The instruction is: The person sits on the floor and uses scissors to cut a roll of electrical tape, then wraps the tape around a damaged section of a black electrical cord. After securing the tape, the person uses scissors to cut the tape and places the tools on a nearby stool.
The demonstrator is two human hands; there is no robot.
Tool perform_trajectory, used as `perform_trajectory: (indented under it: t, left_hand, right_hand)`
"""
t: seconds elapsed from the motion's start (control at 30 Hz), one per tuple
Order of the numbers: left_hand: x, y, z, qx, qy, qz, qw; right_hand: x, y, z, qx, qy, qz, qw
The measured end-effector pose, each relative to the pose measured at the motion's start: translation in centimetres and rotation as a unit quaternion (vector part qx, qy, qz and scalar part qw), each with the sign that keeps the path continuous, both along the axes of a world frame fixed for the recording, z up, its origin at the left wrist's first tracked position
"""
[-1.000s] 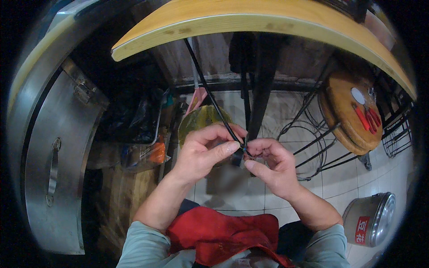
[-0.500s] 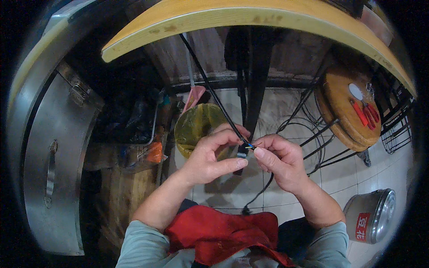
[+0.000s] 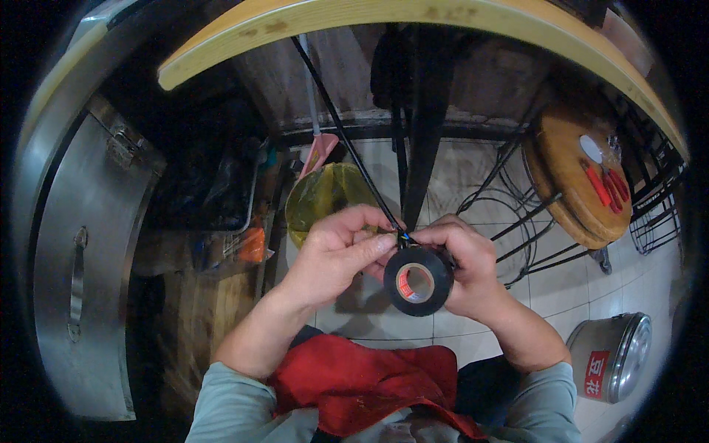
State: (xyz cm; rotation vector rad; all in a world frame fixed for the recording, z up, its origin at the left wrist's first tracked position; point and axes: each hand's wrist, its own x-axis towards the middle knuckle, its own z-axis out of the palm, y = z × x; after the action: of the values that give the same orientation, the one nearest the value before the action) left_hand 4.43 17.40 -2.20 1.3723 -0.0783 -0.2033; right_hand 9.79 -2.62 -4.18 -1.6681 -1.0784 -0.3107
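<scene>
A black cable [image 3: 345, 131] slants down from under the table to my hands, with thin coloured wires [image 3: 405, 236] bared at its end. My left hand [image 3: 341, 251] is closed, thumb and fingers pinching the cable at this wire end. A roll of black electrical tape [image 3: 442, 279] hangs just below the wires, its cardboard core facing up. Closed around the roll's far right side is my right hand [image 3: 469, 262], its index finger and thumb close to the wires. The roll hides some of the right fingertips and the wire ends.
A wooden tabletop [image 3: 354, 18] arches ahead. The round stool [image 3: 576, 184] at right bears red-handled pliers [image 3: 614, 184]. A yellow-lined bin [image 3: 317, 196] stands behind my left hand, a steel pot [image 3: 605, 362] at lower right, a steel cabinet [image 3: 96, 273] at left.
The tape roll, earlier not plainly seen, now hangs face-on below the wires at my right hand. My left fingers have closed in on the joint, and both hands are nearer each other.
</scene>
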Motion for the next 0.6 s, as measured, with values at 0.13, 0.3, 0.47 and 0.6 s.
perform_trajectory:
  t: [0.13, 0.3, 0.47, 0.6]
  left_hand:
    - [0.1, -0.5, 0.5, -0.023, 0.011, 0.020, 0.999]
    - [0.8, -0.6, -0.6, 0.047, -0.055, 0.053, 0.996]
    - [0.4, -0.6, -0.9, 0.009, -0.036, 0.092, 0.995]
    - [0.7, -1.5, -0.7, -0.042, -0.014, 0.100, 0.994]
  right_hand:
    - [-0.2, -0.2, 0.4, -0.008, -0.024, 0.001, 1.000]
    - [-0.3, -0.2, 0.1, -0.031, -0.102, -0.058, 0.993]
    - [-2.0, -1.1, -1.5, 0.002, -0.028, -0.035, 0.999]
    - [-6.5, -0.1, -2.6, 0.042, 0.215, 0.032, 0.975]
